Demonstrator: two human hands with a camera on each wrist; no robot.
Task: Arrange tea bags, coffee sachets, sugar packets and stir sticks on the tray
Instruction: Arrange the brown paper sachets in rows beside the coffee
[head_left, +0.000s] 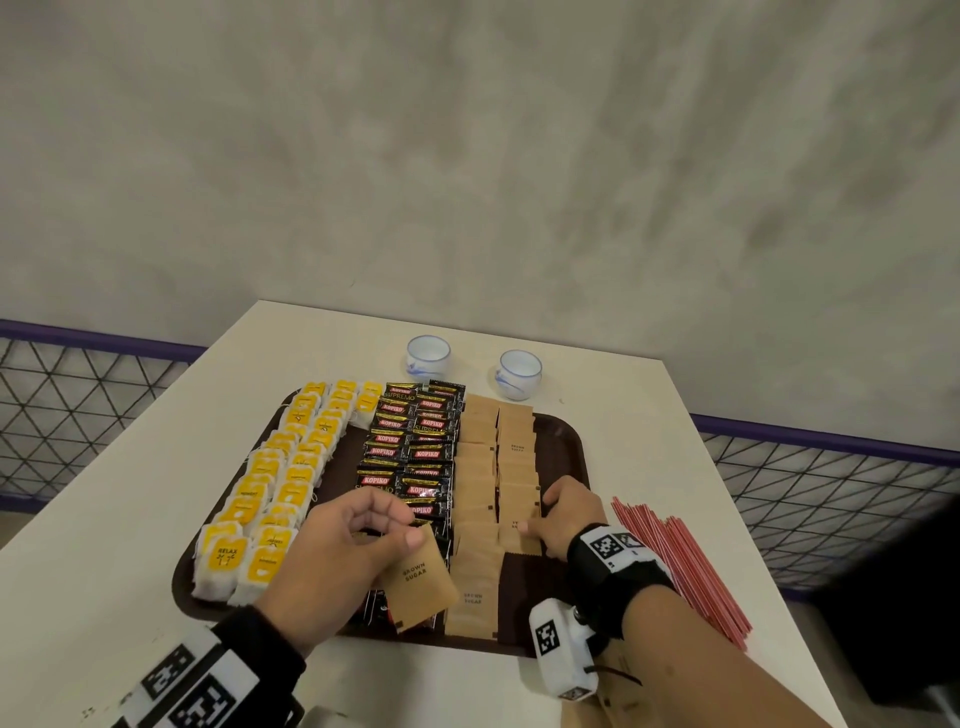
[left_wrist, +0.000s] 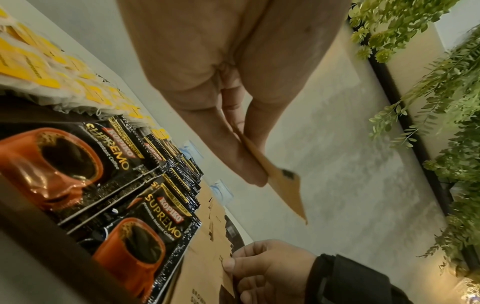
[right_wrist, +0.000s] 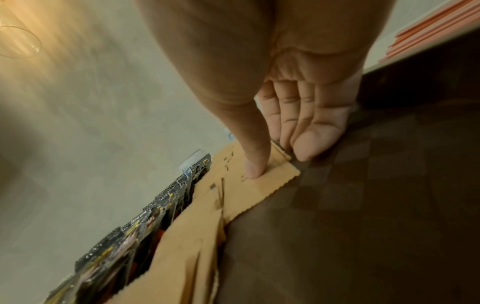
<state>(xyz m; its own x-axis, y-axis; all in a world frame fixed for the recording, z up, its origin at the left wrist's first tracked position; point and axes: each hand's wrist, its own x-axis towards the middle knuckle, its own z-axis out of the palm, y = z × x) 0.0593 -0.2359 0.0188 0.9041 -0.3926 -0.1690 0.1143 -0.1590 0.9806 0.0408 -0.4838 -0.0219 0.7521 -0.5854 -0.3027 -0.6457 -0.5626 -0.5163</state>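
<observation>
The brown tray (head_left: 563, 431) on the white table (head_left: 649, 405) already carries two columns of yellow tea bags (head_left: 291, 467), two of black coffee sachets (head_left: 410, 447) and two of brown sugar packets (head_left: 491, 467); the right sugar column stops short of the near rim, so that gap looks like the step in hand. To fill it well, I judge the next packet should go down flat, overlapping the last one like a shingle and squared to the column's edge, while the other hand steadies the row so nothing slides. The red stir sticks (head_left: 680, 566) lie in a bundle on the table, just right of the tray, not yet placed. The right hand (head_left: 563, 514) rests on the end packet of the right column, thumb pressing its top and fingers curled against its outer edge. The left hand (head_left: 358, 540) hovers above the coffee, pinching one loose sugar packet (head_left: 418, 579) by its upper corner between thumb and fingers.
</observation>
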